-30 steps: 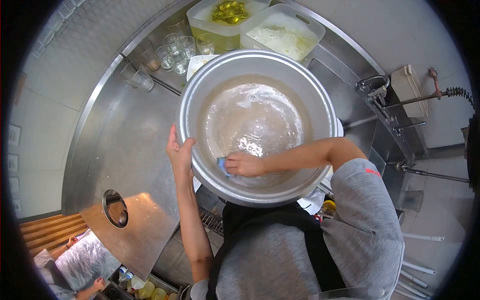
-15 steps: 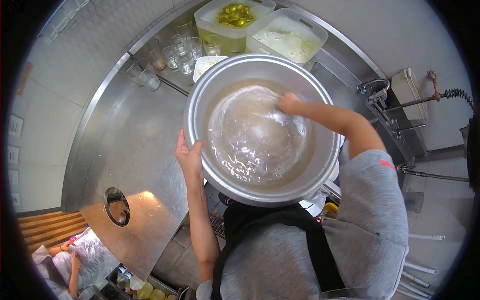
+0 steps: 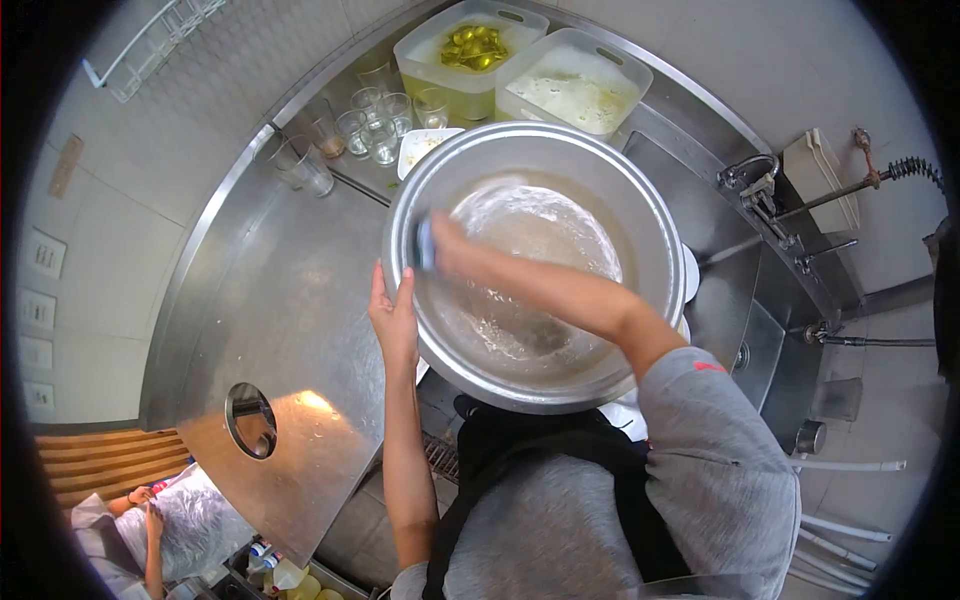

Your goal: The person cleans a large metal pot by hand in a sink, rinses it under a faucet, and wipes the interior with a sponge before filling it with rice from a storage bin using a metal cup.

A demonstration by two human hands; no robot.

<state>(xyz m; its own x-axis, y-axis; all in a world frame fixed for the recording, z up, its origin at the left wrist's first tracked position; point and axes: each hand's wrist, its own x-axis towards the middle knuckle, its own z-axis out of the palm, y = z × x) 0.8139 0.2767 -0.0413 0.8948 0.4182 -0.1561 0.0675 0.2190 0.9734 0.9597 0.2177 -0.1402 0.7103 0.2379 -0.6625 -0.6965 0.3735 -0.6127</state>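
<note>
A large round aluminium pot (image 3: 655, 215) with swirling, slightly cloudy water (image 3: 540, 240) inside is tilted toward me over the sink area. My left hand (image 3: 395, 320) grips the pot's left rim, thumb on the rim's inner side and fingers outside. My right hand (image 3: 450, 245) is inside the pot, closed on a blue-and-white sponge (image 3: 427, 243) pressed at the left inner wall. Motion blurs the hand and the sponge, so its exact shape is hard to make out.
Several drinking glasses (image 3: 383, 145) and a small white dish (image 3: 425, 147) stand behind the pot. Two plastic tubs (image 3: 425, 75) of liquid sit at the back. Faucets (image 3: 755, 185) are at right. A steel counter (image 3: 270, 270) with a round hole extends left; another person (image 3: 110, 540) is at lower left.
My right hand has swept from the pot's upper right to its left inner wall, bringing the sponge into sight. My left hand stays on the rim. The view has shifted slightly.
</note>
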